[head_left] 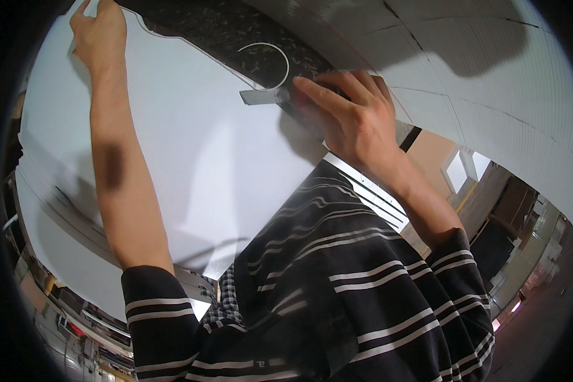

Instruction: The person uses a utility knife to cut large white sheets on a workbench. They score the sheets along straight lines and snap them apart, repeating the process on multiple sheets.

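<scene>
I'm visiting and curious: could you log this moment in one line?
Left hand: at white panel's far end | Right hand: holding flat grey-tipped tool, partly blurred | Thin curled white strip: by panel edge

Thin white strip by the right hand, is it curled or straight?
Curled: the thin white strip arcs in an open loop near the right hand, its tip pointing left.
</scene>
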A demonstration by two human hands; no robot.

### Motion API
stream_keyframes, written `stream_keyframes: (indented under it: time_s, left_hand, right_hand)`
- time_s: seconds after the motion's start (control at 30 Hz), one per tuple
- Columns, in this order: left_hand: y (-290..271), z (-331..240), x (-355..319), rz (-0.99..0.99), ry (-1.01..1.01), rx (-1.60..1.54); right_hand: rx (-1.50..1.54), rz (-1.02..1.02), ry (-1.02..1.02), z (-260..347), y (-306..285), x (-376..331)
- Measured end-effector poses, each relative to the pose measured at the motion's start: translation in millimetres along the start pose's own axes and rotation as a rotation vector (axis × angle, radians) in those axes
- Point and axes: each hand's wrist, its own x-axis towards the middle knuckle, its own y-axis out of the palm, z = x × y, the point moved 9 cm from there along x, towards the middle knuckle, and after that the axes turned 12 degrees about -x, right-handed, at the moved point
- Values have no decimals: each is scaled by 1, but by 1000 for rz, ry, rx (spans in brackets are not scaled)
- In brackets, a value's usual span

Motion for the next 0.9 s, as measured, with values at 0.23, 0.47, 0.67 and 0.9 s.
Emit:
stream_keyframes:
  time_s: [0.23,0.47,0.67,0.9]
  left_hand:
    - [4,-6,-2,7,22,-33]
    - [2,-14,-1,-63,46,-43]
    - [-25,13,15,-134,-86,-102]
    - [-36,34,35,-112,-155,82]
  right_hand:
    - [0,-23,-12,4,16,34]
    - [50,6,-28,13,36,86]
    - [68,23,-97,17,32,99]
    - [60,99,-93,0,26,91]
